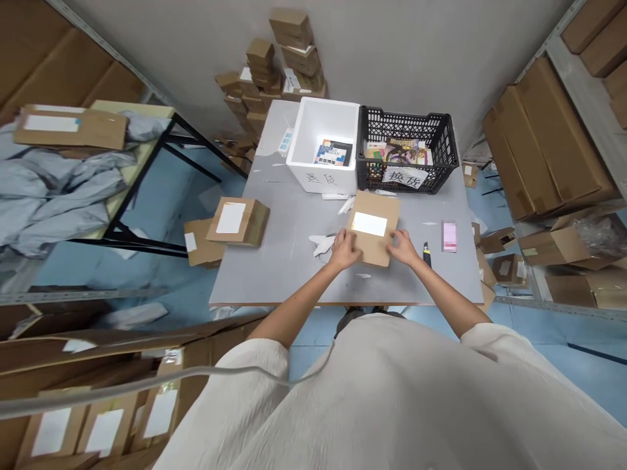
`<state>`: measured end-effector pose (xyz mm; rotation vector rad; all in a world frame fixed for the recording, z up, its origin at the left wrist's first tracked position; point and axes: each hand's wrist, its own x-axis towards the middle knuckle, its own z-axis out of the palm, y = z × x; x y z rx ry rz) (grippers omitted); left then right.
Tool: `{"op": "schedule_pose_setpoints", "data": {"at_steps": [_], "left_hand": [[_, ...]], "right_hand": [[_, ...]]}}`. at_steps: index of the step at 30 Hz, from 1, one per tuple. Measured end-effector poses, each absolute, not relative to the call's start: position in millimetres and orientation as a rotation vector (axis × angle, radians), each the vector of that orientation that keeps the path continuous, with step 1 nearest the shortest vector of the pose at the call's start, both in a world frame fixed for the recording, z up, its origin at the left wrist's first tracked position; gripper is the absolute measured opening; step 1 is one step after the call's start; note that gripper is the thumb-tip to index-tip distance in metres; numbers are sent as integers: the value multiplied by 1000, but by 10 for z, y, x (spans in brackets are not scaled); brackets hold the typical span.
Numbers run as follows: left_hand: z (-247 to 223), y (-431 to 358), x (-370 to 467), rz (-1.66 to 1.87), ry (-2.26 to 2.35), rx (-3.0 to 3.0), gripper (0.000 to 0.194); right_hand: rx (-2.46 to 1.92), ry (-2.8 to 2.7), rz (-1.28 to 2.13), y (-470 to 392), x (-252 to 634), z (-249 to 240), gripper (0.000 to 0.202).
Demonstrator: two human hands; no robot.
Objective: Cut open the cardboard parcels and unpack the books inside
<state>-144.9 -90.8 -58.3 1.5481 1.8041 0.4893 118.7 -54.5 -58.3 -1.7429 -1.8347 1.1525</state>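
A brown cardboard box (373,251) with a white label lies on the grey table in front of me. My left hand (345,249) grips its left side, fingers curled at the edge. At the opposite edge, my right hand (402,248) holds the box with fingers bent against its side. Close to my right hand lies a black and yellow box cutter (427,254). Crumpled white paper scraps (322,245) are beside my left hand. The undersides of the box and some fingertips are hidden.
Behind the box stand a white foam bin (321,181) and a black plastic crate (407,119), both holding books or packets. Another labelled carton (257,222) sits at the table's left edge. A pink-screened phone-like item (449,236) lies right. Shelves with cartons flank both sides.
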Motion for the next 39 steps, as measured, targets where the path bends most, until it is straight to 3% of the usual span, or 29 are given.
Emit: {"op": "schedule_pose_setpoints", "data": {"at_steps": [7, 16, 21, 24, 35, 39], "left_hand": [[-494, -1086, -1409, 371, 1669, 1853, 74], [-455, -1169, -1352, 323, 1743, 1890, 55], [-468, -1166, -1392, 135, 1753, 1847, 27], [-460, -1142, -1469, 100, 1758, 1817, 19], [-274, -1072, -1828, -144, 1870, 1915, 35], [-272, -949, -1929, -32, 1894, 1877, 35]], "right_hand": [[-1703, -2214, 934, 206, 1052, -505, 71], [-1728, -2411, 788, 794, 898, -583, 75], [-1745, -2412, 708, 728, 959, -544, 72], [-1817, -2376, 676, 627, 1004, -486, 71], [-2155, -2311, 540, 118, 1194, -181, 59], [-2277, -2253, 660, -68, 1256, -92, 71]]}}
